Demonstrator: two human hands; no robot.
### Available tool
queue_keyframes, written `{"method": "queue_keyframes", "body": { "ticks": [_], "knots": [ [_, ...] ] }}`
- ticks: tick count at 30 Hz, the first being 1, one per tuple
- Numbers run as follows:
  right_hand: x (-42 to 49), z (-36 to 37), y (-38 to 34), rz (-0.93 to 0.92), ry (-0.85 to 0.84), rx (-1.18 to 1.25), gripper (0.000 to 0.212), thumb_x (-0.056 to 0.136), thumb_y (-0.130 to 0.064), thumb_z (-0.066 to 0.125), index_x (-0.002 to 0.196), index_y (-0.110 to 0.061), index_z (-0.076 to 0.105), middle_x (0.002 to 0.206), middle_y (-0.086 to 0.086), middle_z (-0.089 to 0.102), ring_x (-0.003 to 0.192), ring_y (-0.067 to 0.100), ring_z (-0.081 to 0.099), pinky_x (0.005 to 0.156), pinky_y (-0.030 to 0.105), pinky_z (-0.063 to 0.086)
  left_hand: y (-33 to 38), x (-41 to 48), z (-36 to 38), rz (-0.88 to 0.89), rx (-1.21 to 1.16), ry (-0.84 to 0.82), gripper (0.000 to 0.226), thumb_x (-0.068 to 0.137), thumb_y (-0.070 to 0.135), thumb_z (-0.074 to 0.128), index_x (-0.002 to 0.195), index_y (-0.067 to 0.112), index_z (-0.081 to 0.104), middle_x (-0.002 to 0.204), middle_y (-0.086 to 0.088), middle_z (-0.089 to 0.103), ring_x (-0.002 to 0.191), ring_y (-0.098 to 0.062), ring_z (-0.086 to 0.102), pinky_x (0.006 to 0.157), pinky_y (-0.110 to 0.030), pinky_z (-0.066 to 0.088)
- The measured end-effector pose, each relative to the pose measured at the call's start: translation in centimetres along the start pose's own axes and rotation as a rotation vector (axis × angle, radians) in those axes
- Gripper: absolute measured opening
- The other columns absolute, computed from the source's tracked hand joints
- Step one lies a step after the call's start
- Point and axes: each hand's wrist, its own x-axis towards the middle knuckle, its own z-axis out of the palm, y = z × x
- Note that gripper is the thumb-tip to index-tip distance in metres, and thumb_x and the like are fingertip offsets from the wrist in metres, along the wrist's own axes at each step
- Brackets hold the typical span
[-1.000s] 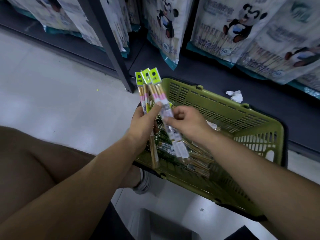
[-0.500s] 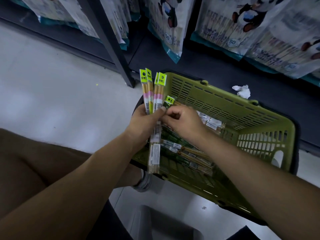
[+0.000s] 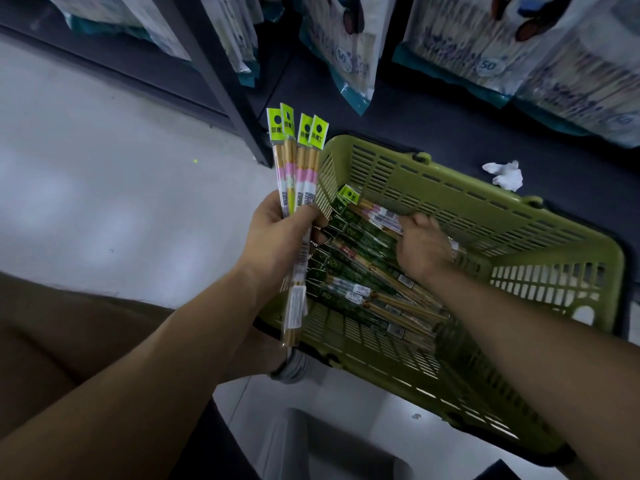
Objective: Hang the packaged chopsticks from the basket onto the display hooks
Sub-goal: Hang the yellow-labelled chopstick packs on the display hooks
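Observation:
A green plastic basket (image 3: pixel 519 216) sits on the floor against a dark shelf base. Several packaged chopsticks (image 3: pixel 360 271) lie in it, some in dark green wrap, some with pink bands. My left hand (image 3: pixel 277 237) is shut on a fanned bunch of chopstick packs (image 3: pixel 294 161) with neon yellow header tags, held upright over the basket's left rim. My right hand (image 3: pixel 419 247) is down inside the basket, fingers resting on a pink-banded pack (image 3: pixel 377 213) near the far wall; whether it grips the pack is unclear.
Large bags with panda print (image 3: pixel 346 46) hang above the dark shelf base (image 3: pixel 433 116). A dark shelf post (image 3: pixel 221 81) stands left of the basket. Crumpled white paper (image 3: pixel 504 174) lies behind the basket. My knee is at the lower left, on pale floor (image 3: pixel 104 185).
My right hand let go of the bunch and reached down into the basket. The left hand now holds one more pack in the fan.

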Motion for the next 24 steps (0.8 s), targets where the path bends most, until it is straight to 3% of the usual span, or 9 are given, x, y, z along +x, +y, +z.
{"method": "queue_keyframes", "body": {
  "ticks": [4,8,12,14,19,24],
  "knots": [
    [0.2,0.4,-0.2,0.013,0.014,-0.057,0.043,0.099,-0.01,0.052,0.141,-0.01,0.049,0.14,0.017,0.046,0.127,0.036,0.045,0.1,0.038,0.043,-0.1,0.2,0.4,-0.005,0.023,0.01,0.008,0.098,0.002,0.058,0.104,0.007,0.059,0.07,-0.001,0.069,0.057,-0.016,0.064,0.054,-0.029,0.052],
    [0.3,0.8,-0.3,0.015,-0.007,-0.004,0.048,0.1,-0.011,0.056,0.146,-0.007,0.044,0.146,0.018,0.046,0.129,0.037,0.047,0.102,0.039,0.044,-0.1,0.2,0.3,0.006,0.029,0.008,0.006,0.097,0.002,0.058,0.102,0.006,0.059,0.072,-0.003,0.068,0.059,-0.017,0.064,0.055,-0.029,0.053],
    [1.0,0.3,-0.3,0.041,0.002,-0.047,0.039,0.102,-0.021,0.056,0.139,-0.01,0.051,0.138,0.013,0.055,0.126,0.034,0.05,0.101,0.044,0.048,-0.2,0.1,0.4,0.014,0.048,0.012,0.006,0.099,0.003,0.057,0.104,0.004,0.059,0.073,-0.003,0.068,0.06,-0.017,0.064,0.055,-0.029,0.053],
    [1.2,0.3,-0.3,0.033,-0.011,-0.091,0.034,0.102,-0.025,0.055,0.134,-0.013,0.056,0.134,0.012,0.057,0.125,0.032,0.049,0.098,0.04,0.047,-0.2,0.2,0.5,0.018,0.059,0.024,0.006,0.099,0.003,0.057,0.105,0.002,0.059,0.074,-0.006,0.067,0.06,-0.018,0.064,0.055,-0.029,0.053],
    [1.1,1.3,0.0,-0.008,0.018,-0.063,0.039,0.102,-0.033,0.05,0.133,-0.011,0.057,0.131,0.011,0.057,0.126,0.031,0.043,0.099,0.039,0.042,-0.1,0.2,0.6,0.016,0.037,0.029,0.008,0.099,0.001,0.056,0.106,0.0,0.057,0.076,-0.01,0.064,0.06,-0.019,0.063,0.054,-0.03,0.052],
    [1.0,1.7,0.2,-0.028,0.031,0.019,0.037,0.103,-0.032,0.051,0.133,-0.01,0.056,0.128,0.016,0.063,0.116,0.036,0.056,0.089,0.037,0.047,0.0,0.1,0.7,0.018,0.023,0.022,0.008,0.099,0.0,0.056,0.106,0.002,0.056,0.075,-0.009,0.063,0.059,-0.017,0.064,0.053,-0.028,0.053]
  ]
}}
